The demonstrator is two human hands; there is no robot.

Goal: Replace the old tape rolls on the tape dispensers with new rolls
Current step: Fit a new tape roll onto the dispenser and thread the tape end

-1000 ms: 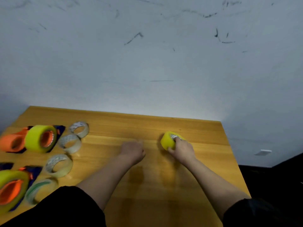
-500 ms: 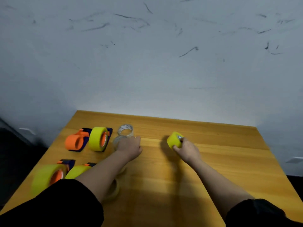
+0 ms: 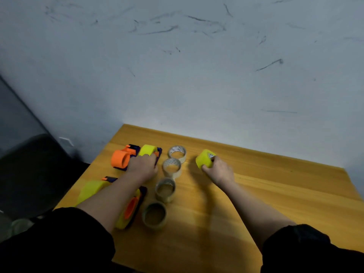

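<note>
My right hand [image 3: 219, 170] gripped a yellow tape roll [image 3: 204, 159], fingers curled round its near side, the roll tipped on the wooden table [image 3: 275, 194] just to the right of the column of four clear tape rolls. My left hand [image 3: 142, 166] lay on the far dispenser [image 3: 126, 157], to the left of that same column; its fingers were bent over the yellow roll [image 3: 147, 150] mounted there, but I could not tell whether they actually clasped it or only rested on it. That dispenser showed an orange hub and a dark blue body, and it sat level with the two farthest clear rolls. The column ran away from me: the farthest clear roll [image 3: 177, 153], the second clear roll [image 3: 172, 168] touching it, the third clear roll [image 3: 165, 190] a little nearer, and the nearest clear roll [image 3: 154, 214] closest to my body. Left of the two nearer clear rolls, partly hidden under my left forearm, lay the near dispenser [image 3: 131, 209] with yellow tape and an orange core, and farther left of the column another yellow dispenser roll [image 3: 90, 191] near the table's left edge. Black sleeves covered both upper arms.
</note>
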